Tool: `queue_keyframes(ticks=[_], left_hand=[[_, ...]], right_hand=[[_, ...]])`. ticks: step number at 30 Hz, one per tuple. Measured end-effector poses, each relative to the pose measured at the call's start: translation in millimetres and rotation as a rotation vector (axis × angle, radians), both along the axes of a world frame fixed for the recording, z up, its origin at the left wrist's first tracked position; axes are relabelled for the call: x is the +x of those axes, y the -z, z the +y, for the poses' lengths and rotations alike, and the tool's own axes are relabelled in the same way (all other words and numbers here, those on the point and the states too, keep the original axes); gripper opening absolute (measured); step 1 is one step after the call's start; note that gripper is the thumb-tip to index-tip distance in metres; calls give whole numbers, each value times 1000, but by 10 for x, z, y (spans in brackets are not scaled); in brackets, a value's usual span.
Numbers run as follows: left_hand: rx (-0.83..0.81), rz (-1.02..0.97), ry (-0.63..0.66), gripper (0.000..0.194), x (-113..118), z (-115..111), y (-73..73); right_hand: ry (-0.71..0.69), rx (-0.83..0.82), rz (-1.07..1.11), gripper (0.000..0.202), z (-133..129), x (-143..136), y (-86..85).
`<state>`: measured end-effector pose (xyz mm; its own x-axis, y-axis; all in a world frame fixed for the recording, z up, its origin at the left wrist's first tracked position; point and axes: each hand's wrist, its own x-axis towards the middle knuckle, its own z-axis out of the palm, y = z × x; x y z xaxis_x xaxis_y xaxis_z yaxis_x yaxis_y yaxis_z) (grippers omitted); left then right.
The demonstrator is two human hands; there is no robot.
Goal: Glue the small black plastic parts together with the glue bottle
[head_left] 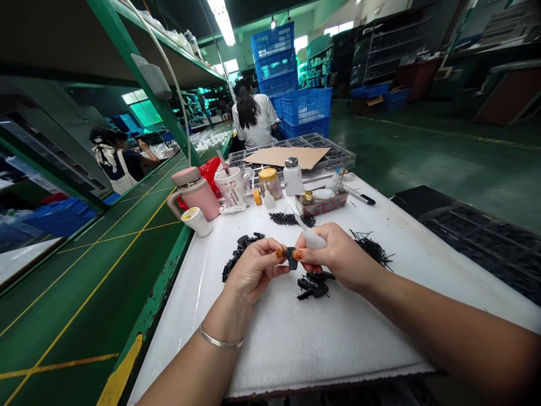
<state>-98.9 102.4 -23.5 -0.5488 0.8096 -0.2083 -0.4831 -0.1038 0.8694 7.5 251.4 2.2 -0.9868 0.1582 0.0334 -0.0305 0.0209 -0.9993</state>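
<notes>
Between both hands, above the white tabletop, is a small black plastic part. The thumb and fingers of my left hand pinch it from the left. My right hand has its thumb and fingertip at the part's right side. That same hand also grips a white squeeze bottle, its thin nozzle pointing up and away. Just below the hands lies a small heap of black plastic parts. A larger pile of similar black parts sits left of my left hand, which partly hides it.
Tiny black pieces and thin black sticks lie on the table. Behind stand a pink mug, a plastic cup, a white bottle and a small box. A green conveyor runs left. Two people sit farther back.
</notes>
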Motion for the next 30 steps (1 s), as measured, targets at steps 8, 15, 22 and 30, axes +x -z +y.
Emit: queue_keyframes(ticks=[8, 15, 22, 30], left_hand=[[-19, -96, 83, 32, -17, -21, -10], [8, 63, -49, 26, 10, 7, -49], [24, 39, -47, 29, 23, 22, -88], [67, 218, -73, 22, 39, 11, -77]], right_hand=[[130, 562, 318, 16, -58, 82, -12], [93, 194, 53, 23, 26, -10, -1], [8, -8, 27, 29, 43, -20, -24], [-41, -130, 31, 28, 74, -34, 14]])
